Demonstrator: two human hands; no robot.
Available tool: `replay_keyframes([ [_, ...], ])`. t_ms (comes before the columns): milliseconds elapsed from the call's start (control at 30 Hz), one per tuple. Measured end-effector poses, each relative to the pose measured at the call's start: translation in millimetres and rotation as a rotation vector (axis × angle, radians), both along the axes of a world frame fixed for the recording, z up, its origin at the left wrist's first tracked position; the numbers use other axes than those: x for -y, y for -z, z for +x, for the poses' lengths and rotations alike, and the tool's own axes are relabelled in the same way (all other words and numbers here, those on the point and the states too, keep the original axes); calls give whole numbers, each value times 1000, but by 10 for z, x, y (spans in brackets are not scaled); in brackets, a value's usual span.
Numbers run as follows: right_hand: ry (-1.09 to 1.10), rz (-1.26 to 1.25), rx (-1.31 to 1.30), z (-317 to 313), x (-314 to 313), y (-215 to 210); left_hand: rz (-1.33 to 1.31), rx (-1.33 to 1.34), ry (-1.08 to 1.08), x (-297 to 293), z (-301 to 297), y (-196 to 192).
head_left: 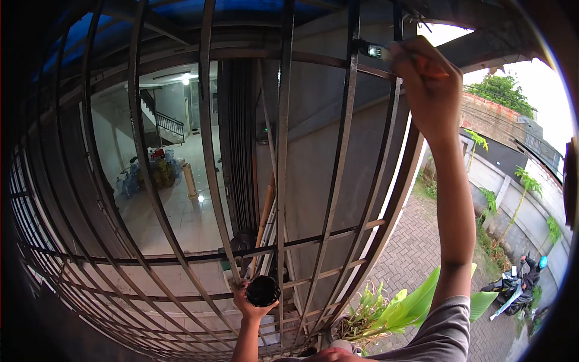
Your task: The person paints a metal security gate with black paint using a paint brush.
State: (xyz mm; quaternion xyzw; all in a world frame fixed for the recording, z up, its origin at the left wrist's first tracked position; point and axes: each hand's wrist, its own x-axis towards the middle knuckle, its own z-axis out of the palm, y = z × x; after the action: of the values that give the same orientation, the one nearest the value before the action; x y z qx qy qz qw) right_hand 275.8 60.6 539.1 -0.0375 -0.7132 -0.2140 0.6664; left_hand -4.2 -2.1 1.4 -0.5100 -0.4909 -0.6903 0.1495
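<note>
My right hand (431, 84) is raised at the upper right, its fingers closed round the handle of a paintbrush (372, 50). The dark bristles touch an upright bar of a metal grille (348, 90), just above a crossbar; that bar looks glossy black near its top. Low in the middle, my left hand (253, 309) holds a round container of black paint (263, 291) from below, close in front of the bars. The paint looks dark and wet inside it. Lower stretches of several bars are duller and brownish.
Behind the grille lies a tiled room with plastic bottles (136, 181) and a staircase (169, 123). Poles (263, 223) lean inside the bars. At the lower right grow leafy plants (416, 308) beside a paved lane (401, 241), where a person stands near a motorcycle (512, 289).
</note>
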Motion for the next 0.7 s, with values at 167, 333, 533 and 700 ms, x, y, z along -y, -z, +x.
replay_keyframes([
  [167,74,-105,106,-13,11,308,-19,89,34,-18,-39,126],
  [333,-96,-16,-46,-61,-38,100,-1,48,21,-14,-15,73],
  [533,-112,-262,55,35,0,328,-8,-45,-14,32,-42,48],
  [700,-78,-139,-29,-3,-5,106,1,28,13,5,-27,69],
])
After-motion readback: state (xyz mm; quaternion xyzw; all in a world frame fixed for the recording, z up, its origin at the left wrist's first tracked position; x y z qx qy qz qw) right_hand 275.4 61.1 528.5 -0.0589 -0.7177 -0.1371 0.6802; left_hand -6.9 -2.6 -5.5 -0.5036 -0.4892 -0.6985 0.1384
